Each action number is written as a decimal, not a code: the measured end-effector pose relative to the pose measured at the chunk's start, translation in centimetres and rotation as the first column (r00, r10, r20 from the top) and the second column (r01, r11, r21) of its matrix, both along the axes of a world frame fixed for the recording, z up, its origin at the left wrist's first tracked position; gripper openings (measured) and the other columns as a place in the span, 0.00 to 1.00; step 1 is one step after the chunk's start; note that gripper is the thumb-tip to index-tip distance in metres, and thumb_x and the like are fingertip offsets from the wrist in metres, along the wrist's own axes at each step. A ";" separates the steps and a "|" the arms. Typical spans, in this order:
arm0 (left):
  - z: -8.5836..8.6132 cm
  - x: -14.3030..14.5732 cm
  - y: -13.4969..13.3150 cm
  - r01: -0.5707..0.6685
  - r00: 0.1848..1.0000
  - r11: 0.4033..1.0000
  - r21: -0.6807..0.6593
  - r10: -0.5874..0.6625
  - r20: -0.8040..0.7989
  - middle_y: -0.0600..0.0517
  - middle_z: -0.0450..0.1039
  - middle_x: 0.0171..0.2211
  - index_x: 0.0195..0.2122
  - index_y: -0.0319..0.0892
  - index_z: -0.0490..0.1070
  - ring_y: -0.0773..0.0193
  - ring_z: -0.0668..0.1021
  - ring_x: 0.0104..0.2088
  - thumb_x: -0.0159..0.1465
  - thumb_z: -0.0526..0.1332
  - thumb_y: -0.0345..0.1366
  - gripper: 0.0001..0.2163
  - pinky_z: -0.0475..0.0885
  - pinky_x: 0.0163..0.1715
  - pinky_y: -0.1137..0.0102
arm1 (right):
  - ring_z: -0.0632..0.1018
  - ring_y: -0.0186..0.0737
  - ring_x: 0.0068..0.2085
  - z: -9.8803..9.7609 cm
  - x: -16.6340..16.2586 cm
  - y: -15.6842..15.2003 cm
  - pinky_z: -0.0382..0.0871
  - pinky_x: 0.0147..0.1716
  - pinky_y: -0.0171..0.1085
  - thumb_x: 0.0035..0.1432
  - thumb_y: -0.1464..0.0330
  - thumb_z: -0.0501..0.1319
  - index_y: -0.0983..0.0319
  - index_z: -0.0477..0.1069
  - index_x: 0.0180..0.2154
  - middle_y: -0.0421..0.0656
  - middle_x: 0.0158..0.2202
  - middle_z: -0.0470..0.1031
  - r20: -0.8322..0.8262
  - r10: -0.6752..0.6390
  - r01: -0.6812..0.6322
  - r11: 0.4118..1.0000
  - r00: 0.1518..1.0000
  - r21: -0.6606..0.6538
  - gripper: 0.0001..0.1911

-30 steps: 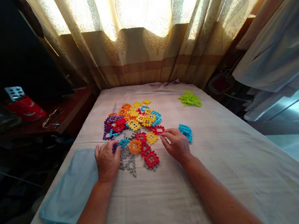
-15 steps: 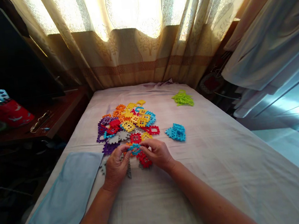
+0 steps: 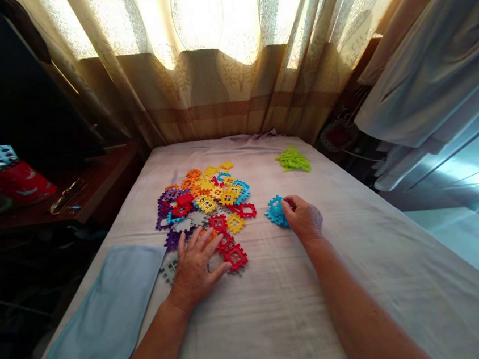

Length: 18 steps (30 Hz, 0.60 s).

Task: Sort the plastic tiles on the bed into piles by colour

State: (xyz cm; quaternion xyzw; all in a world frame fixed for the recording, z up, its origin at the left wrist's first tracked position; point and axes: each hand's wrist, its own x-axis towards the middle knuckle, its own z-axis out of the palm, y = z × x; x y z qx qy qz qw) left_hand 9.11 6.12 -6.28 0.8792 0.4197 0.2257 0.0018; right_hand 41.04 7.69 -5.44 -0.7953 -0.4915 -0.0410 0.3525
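Note:
A heap of flat plastic waffle-block tiles in red, yellow, orange, purple, grey and blue lies on the white bed sheet. My left hand rests flat on the near edge of the heap, fingers spread over grey and red tiles. My right hand is at a small separate pile of blue tiles to the right, fingers curled and touching it. Whether it still grips a tile is hidden. A pile of green tiles lies farther back on the right.
A light blue folded cloth lies on the bed at the near left. A dark wooden side table with a red pouch stands to the left. Curtains hang behind the bed, more fabric at right.
Both hands held a blue tile together over the heap half a second ago. My right hand has since moved right to the blue pile, and my left hand has dropped flat onto the heap.

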 end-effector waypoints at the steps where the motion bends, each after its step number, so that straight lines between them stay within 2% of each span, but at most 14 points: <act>1: 0.1 0.1 -0.1 0.014 1.000 1.000 -0.009 -0.014 -0.020 0.45 0.67 0.62 0.60 0.52 0.68 0.43 0.64 0.65 0.61 0.63 0.52 0.27 0.47 0.64 0.38 | 0.75 0.41 0.31 -0.1 0.1 -0.1 0.62 0.30 0.37 0.59 0.61 0.57 0.59 0.79 0.36 0.45 0.31 0.78 0.039 0.000 -0.001 1.000 0.999 0.011 0.14; 5: 0.0 0.2 -0.3 0.024 0.999 0.999 -0.048 -0.027 -0.047 0.45 0.69 0.61 0.59 0.53 0.69 0.43 0.65 0.64 0.61 0.64 0.51 0.25 0.45 0.64 0.37 | 0.74 0.42 0.36 0.1 -0.2 -0.1 0.65 0.36 0.39 0.63 0.61 0.54 0.61 0.79 0.38 0.48 0.38 0.77 0.157 0.026 -0.042 0.994 0.987 0.100 0.16; 7: -0.1 0.2 -0.2 0.005 0.999 0.999 -0.054 -0.007 -0.041 0.45 0.70 0.60 0.58 0.52 0.70 0.44 0.67 0.63 0.62 0.63 0.49 0.23 0.45 0.64 0.36 | 0.74 0.42 0.38 0.4 -0.9 0.4 0.66 0.37 0.38 0.63 0.63 0.54 0.59 0.79 0.38 0.47 0.38 0.77 0.185 0.100 -0.118 0.989 0.978 0.092 0.15; 12: -0.2 0.0 -0.2 -0.038 0.999 0.999 -0.029 0.038 -0.016 0.45 0.71 0.59 0.56 0.50 0.71 0.44 0.68 0.62 0.64 0.61 0.45 0.19 0.49 0.63 0.36 | 0.75 0.46 0.44 1.3 -4.0 3.7 0.68 0.42 0.41 0.61 0.67 0.57 0.58 0.79 0.40 0.48 0.43 0.79 0.209 0.355 -0.334 0.934 0.911 -0.129 0.12; 16: -0.1 0.1 -0.3 -0.059 0.998 0.998 -0.018 0.059 -0.007 0.45 0.72 0.58 0.55 0.49 0.72 0.45 0.69 0.61 0.65 0.60 0.44 0.17 0.50 0.63 0.37 | 0.73 0.51 0.52 1.8 -6.1 7.3 0.67 0.50 0.47 0.60 0.68 0.59 0.58 0.74 0.54 0.50 0.54 0.75 0.198 0.410 -0.367 0.903 0.890 -0.222 0.20; 18: -0.1 0.1 -0.4 -0.059 0.998 0.998 -0.016 0.059 -0.005 0.45 0.72 0.58 0.54 0.49 0.72 0.45 0.70 0.61 0.66 0.59 0.43 0.16 0.50 0.63 0.37 | 0.71 0.52 0.56 1.8 -7.0 8.5 0.66 0.53 0.50 0.61 0.65 0.59 0.57 0.71 0.57 0.51 0.58 0.72 0.197 0.431 -0.376 0.889 0.880 -0.262 0.21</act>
